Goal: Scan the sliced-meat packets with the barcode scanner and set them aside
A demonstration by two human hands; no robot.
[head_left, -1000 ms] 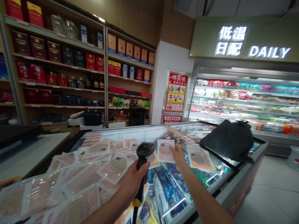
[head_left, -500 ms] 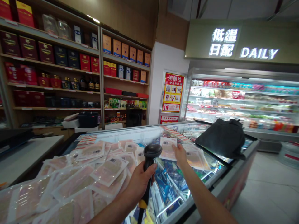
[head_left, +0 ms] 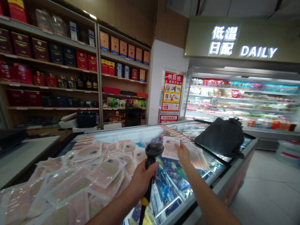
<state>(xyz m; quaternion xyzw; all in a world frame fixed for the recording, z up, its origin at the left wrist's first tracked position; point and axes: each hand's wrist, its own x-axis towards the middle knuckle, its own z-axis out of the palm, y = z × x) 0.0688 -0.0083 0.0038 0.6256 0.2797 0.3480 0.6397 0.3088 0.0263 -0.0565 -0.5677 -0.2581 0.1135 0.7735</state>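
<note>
A pale-edged, see-through packet (head_left: 170, 147) is catching the light over the middle of a glass-topped chest freezer (head_left: 236, 172), a person's right hand (head_left: 183, 154) pinching it at the right edge in a narrow grip; whether the packet is touching the freezer's glass cannot be told. The left hand (head_left: 142, 176) is wrapping around the handle of a black scanner (head_left: 154, 150), which is standing nearly upright over the freezer's near side, a yellow collar showing toward its lower end. A loose heap of similar packets (head_left: 106, 170) is covering the freezer's left part, while a smaller stack (head_left: 199, 157) is lying on its right part. Blue bags (head_left: 167, 189) are showing through the freezer's glass, and a black bag (head_left: 220, 137) is slumping across its far right end. Behind the freezer, wooden shelves (head_left: 81, 89) are holding boxes and bottles, a red poster (head_left: 172, 90) is hanging, and a refrigerated case (head_left: 246, 106) is glowing beneath a lit sign (head_left: 234, 40) reading "DAILY."
</note>
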